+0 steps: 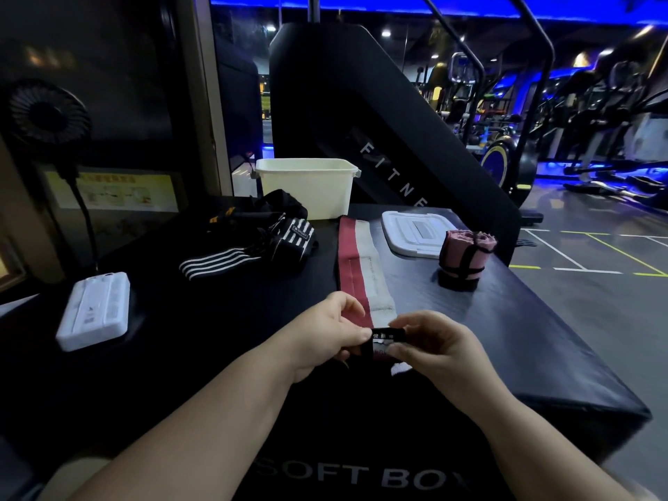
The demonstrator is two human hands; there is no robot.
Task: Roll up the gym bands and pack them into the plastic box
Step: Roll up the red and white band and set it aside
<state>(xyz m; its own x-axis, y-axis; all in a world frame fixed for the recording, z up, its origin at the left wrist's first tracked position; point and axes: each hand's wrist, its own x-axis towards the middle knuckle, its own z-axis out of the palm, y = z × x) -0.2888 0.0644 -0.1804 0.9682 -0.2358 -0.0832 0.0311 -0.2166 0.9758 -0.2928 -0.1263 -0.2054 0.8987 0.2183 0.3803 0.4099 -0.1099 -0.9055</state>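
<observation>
We hold the near end of the red-and-white gym band between both hands, low over the front of the black padded worktop. Our left hand has its fingers curled over the band's edge, with the thumb pinching it from the side. Our right hand pinches the black labelled tab at the same end between thumb and forefinger. The rest of the band lies flat and unrolled on the worktop, running away from us toward the white plastic box, which stands open at the far edge. The box's lid lies flat just right of the band's far end. A pink band, already rolled and strapped with black, stands upright beside the lid, near the right edge. Left of the flat band, black-and-white striped bands lie in a loose heap, with black straps behind them, against the box. A white rectangular device rests at the far left, and a small black fan stands above it.
</observation>
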